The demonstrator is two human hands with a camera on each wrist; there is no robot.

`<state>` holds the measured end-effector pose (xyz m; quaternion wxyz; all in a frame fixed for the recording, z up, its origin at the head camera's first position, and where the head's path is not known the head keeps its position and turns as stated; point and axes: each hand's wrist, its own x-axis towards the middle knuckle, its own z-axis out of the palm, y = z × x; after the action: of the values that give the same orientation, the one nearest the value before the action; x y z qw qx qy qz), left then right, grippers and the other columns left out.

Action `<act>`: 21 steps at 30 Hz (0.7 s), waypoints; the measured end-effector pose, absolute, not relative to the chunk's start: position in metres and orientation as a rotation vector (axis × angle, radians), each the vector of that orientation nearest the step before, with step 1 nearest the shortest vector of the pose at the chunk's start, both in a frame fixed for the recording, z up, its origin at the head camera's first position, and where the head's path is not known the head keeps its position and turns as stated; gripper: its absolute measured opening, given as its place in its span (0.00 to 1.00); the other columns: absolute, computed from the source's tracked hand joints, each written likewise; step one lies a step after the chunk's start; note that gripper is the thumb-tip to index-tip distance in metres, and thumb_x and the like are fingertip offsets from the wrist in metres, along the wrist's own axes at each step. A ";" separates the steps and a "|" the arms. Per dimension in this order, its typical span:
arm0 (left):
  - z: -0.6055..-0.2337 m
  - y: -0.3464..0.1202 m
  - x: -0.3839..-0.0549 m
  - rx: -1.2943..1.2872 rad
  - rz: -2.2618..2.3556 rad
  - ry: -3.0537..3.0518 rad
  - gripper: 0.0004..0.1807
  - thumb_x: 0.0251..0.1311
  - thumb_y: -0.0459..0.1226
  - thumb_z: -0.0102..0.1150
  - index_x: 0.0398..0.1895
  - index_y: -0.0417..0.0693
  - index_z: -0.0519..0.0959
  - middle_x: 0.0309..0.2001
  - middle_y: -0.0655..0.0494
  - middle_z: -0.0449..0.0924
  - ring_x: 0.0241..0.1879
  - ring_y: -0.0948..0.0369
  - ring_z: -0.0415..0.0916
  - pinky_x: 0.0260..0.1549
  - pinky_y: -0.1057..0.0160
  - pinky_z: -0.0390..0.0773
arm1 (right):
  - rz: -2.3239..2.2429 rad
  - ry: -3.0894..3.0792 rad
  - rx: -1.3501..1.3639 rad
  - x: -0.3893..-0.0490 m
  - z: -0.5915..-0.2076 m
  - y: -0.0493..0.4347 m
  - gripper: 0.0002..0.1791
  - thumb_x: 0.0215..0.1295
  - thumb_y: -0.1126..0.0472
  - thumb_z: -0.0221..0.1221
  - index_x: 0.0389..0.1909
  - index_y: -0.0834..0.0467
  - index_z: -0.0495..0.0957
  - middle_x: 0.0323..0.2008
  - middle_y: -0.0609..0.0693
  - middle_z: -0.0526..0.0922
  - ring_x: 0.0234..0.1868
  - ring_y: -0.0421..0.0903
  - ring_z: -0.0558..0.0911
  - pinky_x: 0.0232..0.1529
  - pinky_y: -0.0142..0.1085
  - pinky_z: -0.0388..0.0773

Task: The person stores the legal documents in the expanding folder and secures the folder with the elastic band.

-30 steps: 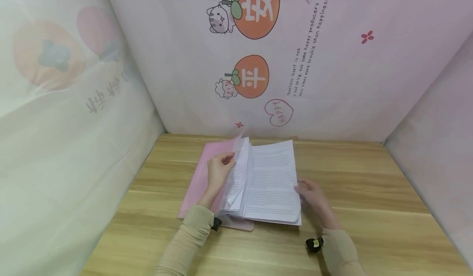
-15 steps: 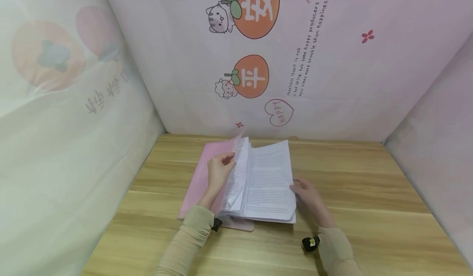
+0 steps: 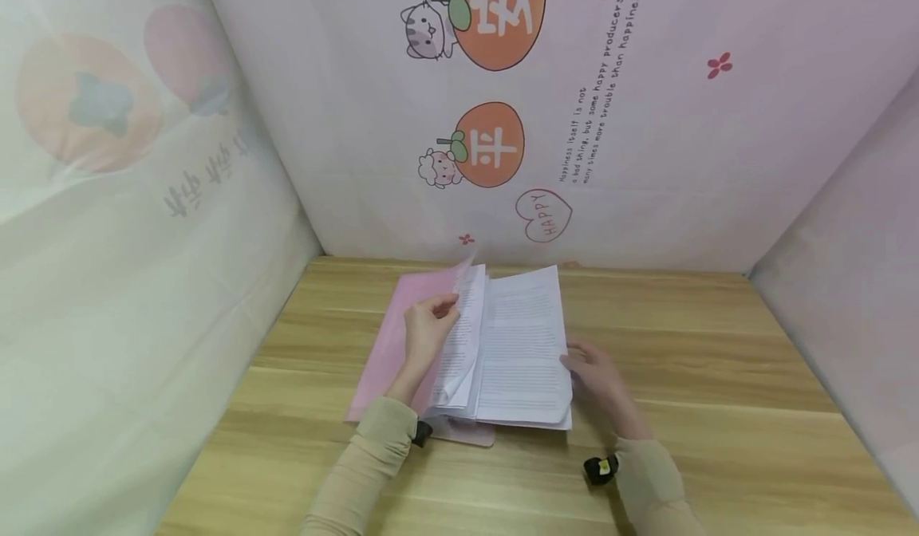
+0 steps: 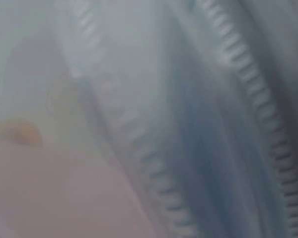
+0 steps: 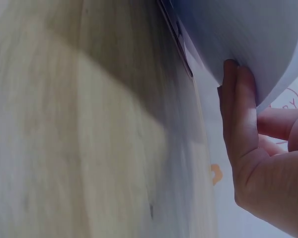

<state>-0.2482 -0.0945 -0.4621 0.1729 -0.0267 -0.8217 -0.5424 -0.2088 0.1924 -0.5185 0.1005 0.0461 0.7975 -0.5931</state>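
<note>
A pink folder (image 3: 384, 360) lies spread on the table, with printed sheets in it. On its left side my left hand (image 3: 428, 333) pinches the edge of a raised see-through sleeve between thumb and fingers. A few left-hand pages (image 3: 459, 352) stand tilted beside it, one corner curled. My right hand (image 3: 599, 376) holds the right edge of the right-hand printed sheets (image 3: 520, 360). Seen from the right wrist, that hand's fingers (image 5: 243, 109) lie under the lifted paper (image 5: 248, 34), its thumb on the other side. Blurred ridged plastic edges (image 4: 268, 114) fill much of the left wrist view.
The wooden table (image 3: 718, 408) runs around the folder on both sides and in front. A printed cloth wall (image 3: 646, 201) stands behind it, with pale cloth side walls (image 3: 143, 281) left and right. A black strap device (image 3: 600, 469) sits on the right wrist.
My right hand has drawn slightly to the left, bringing the right edge of the printed sheets inward. My left hand has stayed in place at the raised sleeve.
</note>
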 end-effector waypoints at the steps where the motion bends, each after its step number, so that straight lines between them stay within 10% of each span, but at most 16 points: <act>1: -0.462 -0.094 -0.248 -0.078 -1.542 -2.330 0.14 0.53 0.29 0.61 0.43 0.38 0.87 0.41 0.42 0.89 0.39 0.51 0.88 0.41 0.58 0.88 | -1.757 2.350 0.148 -0.209 -0.519 0.191 0.24 0.72 0.65 0.51 0.66 0.69 0.66 0.58 0.72 0.77 0.43 0.40 0.83 0.43 0.29 0.79; 21: -0.466 -0.093 -0.249 -0.081 -1.494 -2.338 0.13 0.53 0.29 0.61 0.42 0.40 0.88 0.41 0.44 0.89 0.38 0.52 0.88 0.41 0.60 0.88 | -1.771 2.204 0.047 -0.210 -0.518 0.178 0.28 0.75 0.62 0.48 0.72 0.68 0.59 0.63 0.72 0.73 0.46 0.42 0.84 0.41 0.30 0.83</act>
<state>-0.2491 -0.0928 -0.4656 0.1820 -0.0288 -0.8282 -0.5293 -0.2100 0.1780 -0.5177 0.1564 0.0163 0.7699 -0.6185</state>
